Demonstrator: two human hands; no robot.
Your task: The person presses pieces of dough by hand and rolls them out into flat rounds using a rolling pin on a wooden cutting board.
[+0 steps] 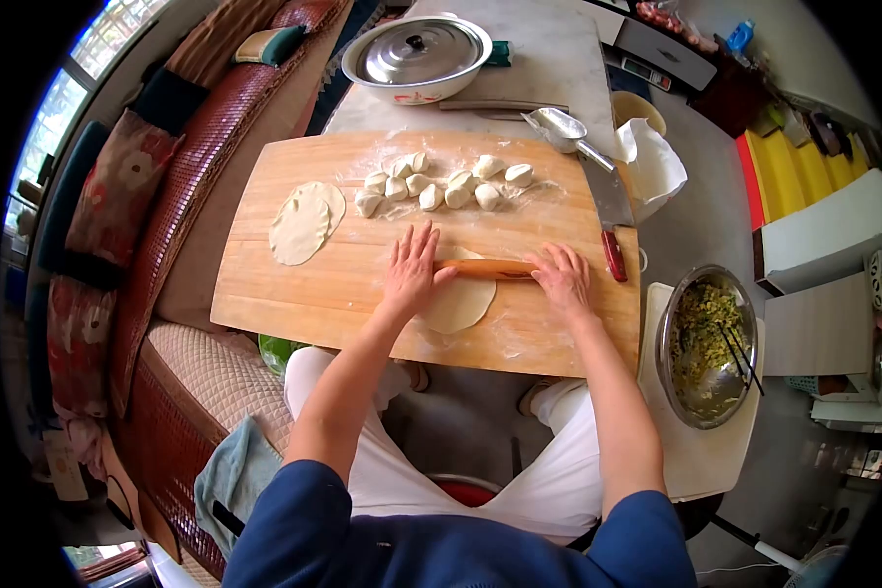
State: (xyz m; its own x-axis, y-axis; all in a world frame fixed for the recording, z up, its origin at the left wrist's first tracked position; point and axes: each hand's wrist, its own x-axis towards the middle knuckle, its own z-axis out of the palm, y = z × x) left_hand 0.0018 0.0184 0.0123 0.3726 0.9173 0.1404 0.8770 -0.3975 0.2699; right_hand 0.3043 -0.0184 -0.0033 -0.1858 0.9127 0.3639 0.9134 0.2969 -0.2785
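Observation:
Both hands rest on a wooden rolling pin that lies across a flat round of dough on the floured wooden board. My left hand is over the pin's left end, fingers stretched forward and a little apart. At the right end, my right hand lies over the pin with its fingers bent. Beyond the hands sit several small dough pieces in loose flour. Rolled wrappers overlap in a stack at the board's left.
A lidded white basin stands behind the board. A metal scoop and a cleaver with a red handle lie at the right edge. Farther right, a steel bowl of chopped filling holds chopsticks. A sofa is at left.

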